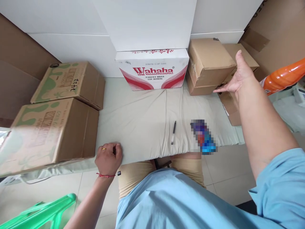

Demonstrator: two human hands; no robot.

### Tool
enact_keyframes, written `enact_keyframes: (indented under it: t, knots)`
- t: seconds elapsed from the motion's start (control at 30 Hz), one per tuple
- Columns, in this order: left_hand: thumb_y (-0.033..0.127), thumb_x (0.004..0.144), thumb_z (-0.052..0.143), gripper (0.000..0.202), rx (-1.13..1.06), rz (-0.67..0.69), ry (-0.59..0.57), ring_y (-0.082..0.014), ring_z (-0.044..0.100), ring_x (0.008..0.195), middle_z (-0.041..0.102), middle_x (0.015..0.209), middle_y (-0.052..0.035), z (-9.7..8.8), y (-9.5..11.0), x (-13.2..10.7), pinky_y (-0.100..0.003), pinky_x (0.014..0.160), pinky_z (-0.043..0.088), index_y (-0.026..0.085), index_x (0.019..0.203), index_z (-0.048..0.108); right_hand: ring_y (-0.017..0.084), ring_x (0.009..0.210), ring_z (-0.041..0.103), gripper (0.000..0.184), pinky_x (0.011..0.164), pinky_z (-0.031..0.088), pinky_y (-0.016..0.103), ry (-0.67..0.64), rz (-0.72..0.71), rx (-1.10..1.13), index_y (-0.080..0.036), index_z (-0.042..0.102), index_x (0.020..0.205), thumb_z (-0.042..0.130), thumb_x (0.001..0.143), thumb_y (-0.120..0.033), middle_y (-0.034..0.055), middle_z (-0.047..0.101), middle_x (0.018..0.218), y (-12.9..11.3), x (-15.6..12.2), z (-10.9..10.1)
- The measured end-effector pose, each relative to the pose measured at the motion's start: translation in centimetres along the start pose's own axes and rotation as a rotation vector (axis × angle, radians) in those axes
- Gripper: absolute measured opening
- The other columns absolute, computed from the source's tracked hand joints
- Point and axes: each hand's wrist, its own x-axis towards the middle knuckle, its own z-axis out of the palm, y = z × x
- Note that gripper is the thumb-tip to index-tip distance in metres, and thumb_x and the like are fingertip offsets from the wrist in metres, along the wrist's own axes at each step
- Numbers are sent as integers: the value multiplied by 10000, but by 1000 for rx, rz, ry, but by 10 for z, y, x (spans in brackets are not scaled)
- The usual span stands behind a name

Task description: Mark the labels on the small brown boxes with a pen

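Note:
My left hand (109, 158) rests at the table's front edge with its fingers curled into a loose fist. No object shows in it. My right hand (238, 78) is raised at the right, thumb and fingers spread, in front of the small brown cardboard boxes (211, 60). Its fingertips come close to the lower boxes; whether they touch, I cannot tell. A black pen (173, 132) lies on the pale tablecloth (138, 127). To its right is a flat blue and purple thing (204, 136), blurred by pixels.
A white Wahaha water carton (153, 71) stands against the back wall. Two printed cardboard boxes (64, 84) fill the left side. An orange bottle (284, 76) lies tilted beyond my right forearm. Below left is a green plastic stool (47, 210).

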Motion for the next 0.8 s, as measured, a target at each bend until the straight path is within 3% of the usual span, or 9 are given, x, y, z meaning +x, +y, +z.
enact_keyframes:
  t: [0.07, 0.13, 0.23, 0.33, 0.47, 0.57, 0.67, 0.73, 0.8]
  knots:
    - [438, 1020, 548, 324, -6, 7, 9, -303, 591, 855, 660, 802, -102, 1, -1, -1, -402, 775, 404, 241, 773, 617, 344, 1240, 720, 735, 647, 484, 559, -172, 292, 160, -49, 446, 528, 141, 918, -592, 376, 703, 1240, -6, -10, 3]
    - [419, 1005, 566, 295, -13, 16, 18, -302, 594, 852, 657, 796, -98, 2, -2, -1, -403, 778, 410, 240, 778, 622, 365, 1323, 675, 803, 650, 448, 617, -272, 413, 284, 17, 493, 587, 157, 938, -621, 349, 700, 1273, -10, -16, 5]
    - [345, 977, 575, 182, -25, 18, 54, -304, 606, 861, 676, 831, -97, 4, -5, -3, -410, 798, 431, 232, 849, 638, 385, 1375, 626, 839, 645, 433, 635, -321, 387, 351, 56, 527, 624, 152, 944, -622, 315, 714, 1256, -8, -14, 8]
    - [224, 917, 541, 85, -48, 18, 100, -303, 625, 881, 702, 895, -104, 4, -9, -5, -416, 825, 457, 229, 916, 626, 421, 1402, 598, 780, 646, 455, 606, -290, 419, 342, 27, 444, 555, 287, 955, -625, 382, 663, 1319, -4, -6, 11]
    - [134, 782, 521, 129, -96, 82, 57, -283, 626, 818, 656, 785, -68, 2, -14, -8, -391, 773, 448, 259, 784, 547, 379, 1366, 638, 670, 663, 488, 586, -270, 395, 321, -16, 431, 576, 389, 966, -560, 405, 621, 1386, -1, -2, 13]
    - [105, 722, 530, 158, -107, 116, 16, -274, 608, 762, 607, 705, -48, 0, -14, -8, -374, 707, 396, 262, 717, 517, 296, 1304, 685, 608, 707, 519, 575, -172, 433, 366, -8, 539, 721, 415, 994, -538, 308, 657, 1385, 1, -15, 9]
    - [95, 703, 537, 168, -119, 119, -6, -273, 612, 757, 593, 673, -42, -1, -13, -8, -369, 690, 373, 260, 687, 509, 289, 1286, 702, 494, 790, 557, 596, -95, 440, 422, -47, 635, 944, 541, 997, -529, 263, 634, 1449, 8, -42, -6]
    - [103, 692, 544, 162, -137, 109, -16, -273, 617, 757, 593, 657, -40, 0, -12, -8, -367, 683, 367, 259, 670, 508, 319, 1296, 705, 388, 847, 580, 638, -72, 398, 458, -126, 673, 1126, 647, 967, -479, 244, 610, 1516, 18, -65, -24]
    - [120, 685, 549, 151, -163, 87, -17, -270, 614, 741, 584, 635, -37, 0, -12, -9, -368, 675, 364, 261, 649, 505, 347, 1300, 707, 407, 873, 611, 663, -23, 353, 497, -238, 684, 1274, 711, 914, -426, 199, 604, 1558, 31, -91, -45]
